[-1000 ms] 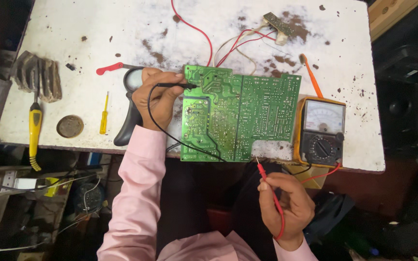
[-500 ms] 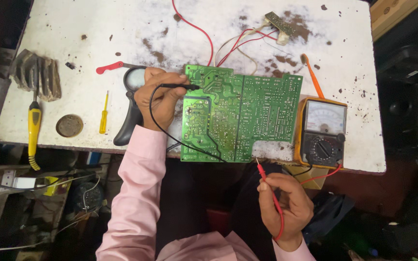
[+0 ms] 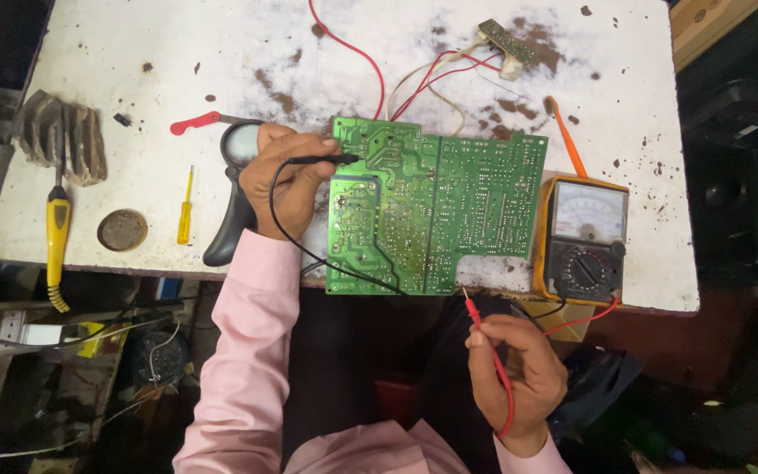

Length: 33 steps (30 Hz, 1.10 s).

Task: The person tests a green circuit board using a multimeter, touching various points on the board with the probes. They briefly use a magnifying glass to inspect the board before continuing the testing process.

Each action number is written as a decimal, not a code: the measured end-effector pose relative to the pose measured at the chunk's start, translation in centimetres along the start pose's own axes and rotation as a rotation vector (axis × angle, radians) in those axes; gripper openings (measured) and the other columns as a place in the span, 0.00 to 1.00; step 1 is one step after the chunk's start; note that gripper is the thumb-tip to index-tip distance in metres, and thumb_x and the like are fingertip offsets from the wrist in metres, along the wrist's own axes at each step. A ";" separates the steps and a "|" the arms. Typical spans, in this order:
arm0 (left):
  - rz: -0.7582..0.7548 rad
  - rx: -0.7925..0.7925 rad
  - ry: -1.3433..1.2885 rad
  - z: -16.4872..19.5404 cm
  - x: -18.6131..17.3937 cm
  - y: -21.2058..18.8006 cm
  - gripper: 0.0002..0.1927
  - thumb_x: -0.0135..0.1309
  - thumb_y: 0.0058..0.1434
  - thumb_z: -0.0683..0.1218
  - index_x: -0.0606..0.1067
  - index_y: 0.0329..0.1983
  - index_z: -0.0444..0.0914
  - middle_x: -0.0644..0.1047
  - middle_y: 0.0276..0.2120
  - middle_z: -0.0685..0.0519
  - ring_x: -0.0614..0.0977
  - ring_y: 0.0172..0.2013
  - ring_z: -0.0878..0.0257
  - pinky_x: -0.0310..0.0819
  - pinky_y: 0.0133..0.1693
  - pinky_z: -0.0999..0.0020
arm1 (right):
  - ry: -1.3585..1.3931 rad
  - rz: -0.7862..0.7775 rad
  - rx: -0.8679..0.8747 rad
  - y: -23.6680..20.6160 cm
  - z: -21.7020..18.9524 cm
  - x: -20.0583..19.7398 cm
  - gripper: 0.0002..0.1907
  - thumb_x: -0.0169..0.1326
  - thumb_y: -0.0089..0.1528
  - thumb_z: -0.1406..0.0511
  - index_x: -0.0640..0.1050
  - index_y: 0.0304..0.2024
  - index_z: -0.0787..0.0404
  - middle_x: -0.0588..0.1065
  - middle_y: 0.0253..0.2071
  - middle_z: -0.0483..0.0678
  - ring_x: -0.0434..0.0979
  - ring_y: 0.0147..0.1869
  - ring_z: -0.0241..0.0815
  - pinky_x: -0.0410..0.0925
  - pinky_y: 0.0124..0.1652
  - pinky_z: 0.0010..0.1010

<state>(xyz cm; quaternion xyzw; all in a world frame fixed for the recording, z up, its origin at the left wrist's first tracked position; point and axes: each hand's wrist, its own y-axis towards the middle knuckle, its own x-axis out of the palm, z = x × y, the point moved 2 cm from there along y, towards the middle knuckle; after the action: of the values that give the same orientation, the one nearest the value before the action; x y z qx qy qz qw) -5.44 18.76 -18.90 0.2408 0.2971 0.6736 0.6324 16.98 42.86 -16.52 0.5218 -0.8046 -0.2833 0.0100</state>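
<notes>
Green circuit board [image 3: 436,206] flat on stained white bench [image 3: 116,53], beside analog multimeter [image 3: 582,237]. Left hand [image 3: 282,180] gripping black probe [image 3: 322,160], tip on board; right hand [image 3: 515,373] clasping red probe [image 3: 484,329], not yet touching: measurement unfinished.

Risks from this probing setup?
1. The board overhangs the table edge; pressure from the black probe in the left hand may tip it.
2. The right hand holds the red probe off the board; its bare tip could slip across solder points.
</notes>
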 end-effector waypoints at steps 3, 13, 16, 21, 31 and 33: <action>0.004 -0.024 -0.006 -0.1 0.1 -0.1 0.12 0.69 0.58 0.44 0.83 0.44 0.37 0.84 0.40 0.56 0.72 0.42 0.62 0.68 0.50 0.67 | -0.004 -0.001 0.003 0.1 0.1 0.1 0.08 0.57 0.62 0.78 0.75 0.44 0.69 0.78 0.40 0.53 0.80 0.38 0.35 0.74 0.39 0.23; -0.016 0.009 0.012 -0.3 0.0 -0.2 0.12 0.69 0.56 0.40 0.83 0.43 0.38 0.83 0.41 0.56 0.73 0.43 0.60 0.68 0.50 0.67 | -0.007 -0.008 0.002 0.0 0.0 0.1 0.08 0.57 0.62 0.77 0.75 0.44 0.69 0.79 0.40 0.53 0.81 0.38 0.35 0.74 0.39 0.23; -0.016 0.016 0.026 -0.3 -0.1 -0.2 0.13 0.69 0.55 0.39 0.83 0.43 0.39 0.83 0.41 0.56 0.73 0.42 0.60 0.68 0.50 0.67 | -0.005 -0.005 0.014 -0.1 0.1 0.2 0.08 0.57 0.62 0.77 0.75 0.44 0.69 0.79 0.40 0.53 0.80 0.38 0.35 0.74 0.38 0.23; -0.012 0.032 0.047 -0.2 -0.1 -0.2 0.13 0.70 0.55 0.39 0.83 0.43 0.39 0.83 0.41 0.56 0.73 0.41 0.60 0.68 0.50 0.66 | 0.013 -0.001 0.004 -0.1 0.1 0.3 0.08 0.57 0.62 0.78 0.75 0.44 0.70 0.78 0.40 0.53 0.80 0.38 0.35 0.74 0.38 0.23; -0.019 0.022 0.044 0.0 -0.1 -0.3 0.13 0.70 0.55 0.40 0.83 0.43 0.39 0.83 0.41 0.55 0.73 0.42 0.59 0.69 0.49 0.66 | 0.008 -0.004 0.006 -0.1 0.4 0.3 0.08 0.57 0.63 0.77 0.75 0.44 0.70 0.78 0.41 0.53 0.80 0.38 0.35 0.74 0.39 0.23; -0.013 0.018 0.042 0.0 -0.1 -0.3 0.13 0.70 0.55 0.39 0.83 0.43 0.38 0.83 0.41 0.55 0.73 0.42 0.59 0.69 0.49 0.66 | 0.015 -0.003 0.006 -0.1 0.3 0.4 0.08 0.57 0.63 0.78 0.75 0.45 0.70 0.78 0.41 0.54 0.80 0.38 0.35 0.74 0.40 0.23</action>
<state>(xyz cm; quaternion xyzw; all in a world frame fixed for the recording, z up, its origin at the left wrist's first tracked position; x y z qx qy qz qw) -5.23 18.67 -19.05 0.2301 0.3180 0.6716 0.6284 16.80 42.66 -16.96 0.5252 -0.8045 -0.2771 0.0139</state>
